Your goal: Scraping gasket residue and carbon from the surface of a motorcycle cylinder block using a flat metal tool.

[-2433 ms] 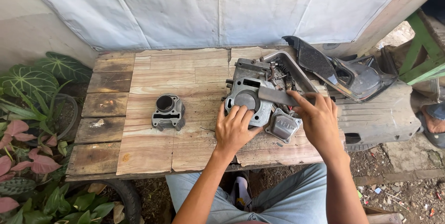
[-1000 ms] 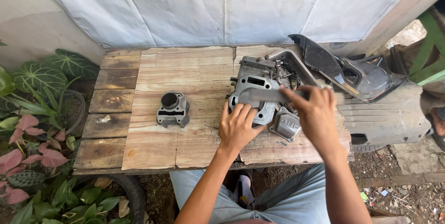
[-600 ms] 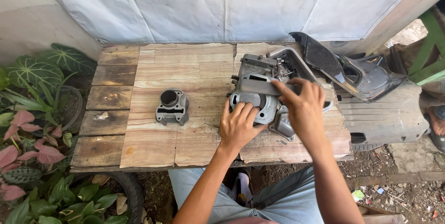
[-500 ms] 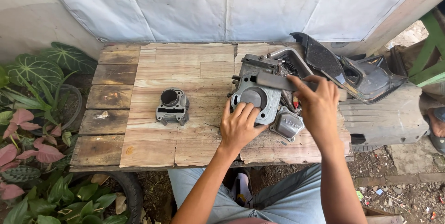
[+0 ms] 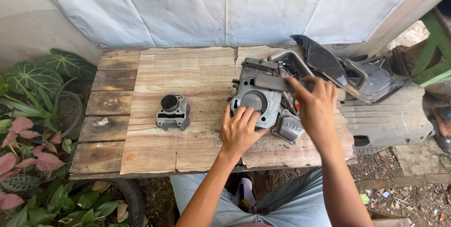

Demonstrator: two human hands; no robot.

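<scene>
In the middle right of the frame, the left hand (image 5: 240, 130) presses flat and open on the engine part (image 5: 256, 101) while the right hand (image 5: 315, 107) grips a grey bar (image 5: 277, 83) over it, nothing fitted yet.

Hidden under right hand (image 5: 318, 109): far end of grey bar (image 5: 277, 83). Cut off at right edge: dark plastic panel (image 5: 371, 79). Grip of fingers (image 5: 300, 86): indeterminate.
</scene>
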